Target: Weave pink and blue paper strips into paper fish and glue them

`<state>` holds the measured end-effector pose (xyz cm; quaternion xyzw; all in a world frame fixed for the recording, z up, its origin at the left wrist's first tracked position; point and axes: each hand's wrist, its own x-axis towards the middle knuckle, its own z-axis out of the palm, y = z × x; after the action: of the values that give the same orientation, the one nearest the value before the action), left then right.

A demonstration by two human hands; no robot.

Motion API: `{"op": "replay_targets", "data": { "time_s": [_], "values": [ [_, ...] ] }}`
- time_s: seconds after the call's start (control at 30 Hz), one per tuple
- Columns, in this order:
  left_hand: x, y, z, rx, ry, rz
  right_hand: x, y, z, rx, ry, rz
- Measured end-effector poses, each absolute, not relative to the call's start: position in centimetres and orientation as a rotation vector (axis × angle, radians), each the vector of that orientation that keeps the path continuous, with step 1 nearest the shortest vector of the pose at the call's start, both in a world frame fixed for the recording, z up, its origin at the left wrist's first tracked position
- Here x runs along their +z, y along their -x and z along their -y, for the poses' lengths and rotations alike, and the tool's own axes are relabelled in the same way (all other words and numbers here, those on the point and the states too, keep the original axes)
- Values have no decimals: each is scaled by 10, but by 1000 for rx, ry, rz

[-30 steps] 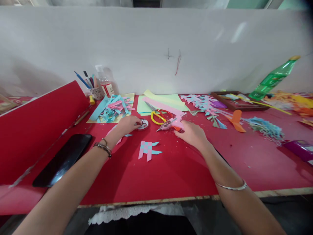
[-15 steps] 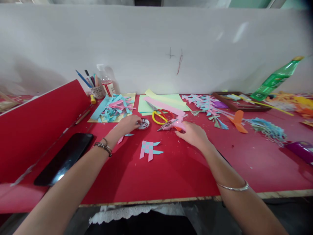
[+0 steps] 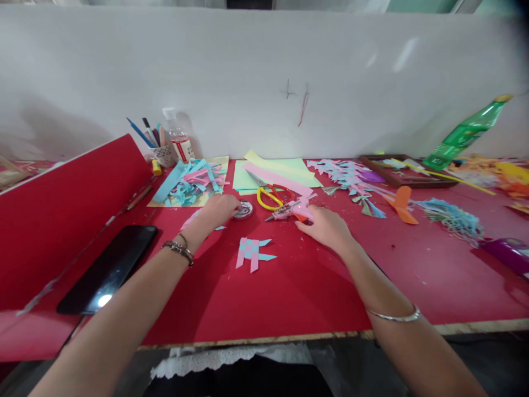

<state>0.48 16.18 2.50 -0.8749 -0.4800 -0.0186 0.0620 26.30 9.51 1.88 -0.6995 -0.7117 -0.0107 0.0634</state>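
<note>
My left hand [image 3: 222, 210] has its fingers drawn together at the left edge of a small round white-and-red tin-like disc [image 3: 244, 209]; what lies between the fingertips is hidden. My right hand [image 3: 328, 226] is wrapped round the handle of a pink glue gun [image 3: 294, 209], its nozzle pointing left and resting close to the table. Scissors with yellow and red handles [image 3: 270, 197] lie just behind the gun. In front of the hands a woven pink-and-blue paper fish [image 3: 250, 252] lies flat. More pink and blue paper [image 3: 192, 218] is partly covered by my left hand.
Cut paper strips [image 3: 194, 182] are heaped at the back left, beside a pump bottle [image 3: 181, 140] and a pen cup [image 3: 163, 154]. A phone [image 3: 109, 270] lies left. Strings of paper fish [image 3: 345, 176], a brown tray [image 3: 409, 173] and a tilted green bottle [image 3: 467, 135] are on the right.
My left hand has shifted slightly, its fingers turning more downward at the disc's left edge. My right hand and the glue gun have barely moved.
</note>
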Motion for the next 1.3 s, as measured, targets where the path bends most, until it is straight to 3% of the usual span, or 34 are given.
{"op": "replay_targets", "data": {
  "time_s": [0.83, 1.13, 1.3],
  "values": [
    [19, 5, -161, -703, 2788, 1628, 18, -263, -96, -15, 2112, 2164],
    [23, 2, -123, -1692, 3217, 1738, 19, -265, -96, -199, 1931, 2014],
    [29, -1, -96, -1821, 3301, 1722, 23, -237, -84, -61, 1371, 1990]
  ]
}}
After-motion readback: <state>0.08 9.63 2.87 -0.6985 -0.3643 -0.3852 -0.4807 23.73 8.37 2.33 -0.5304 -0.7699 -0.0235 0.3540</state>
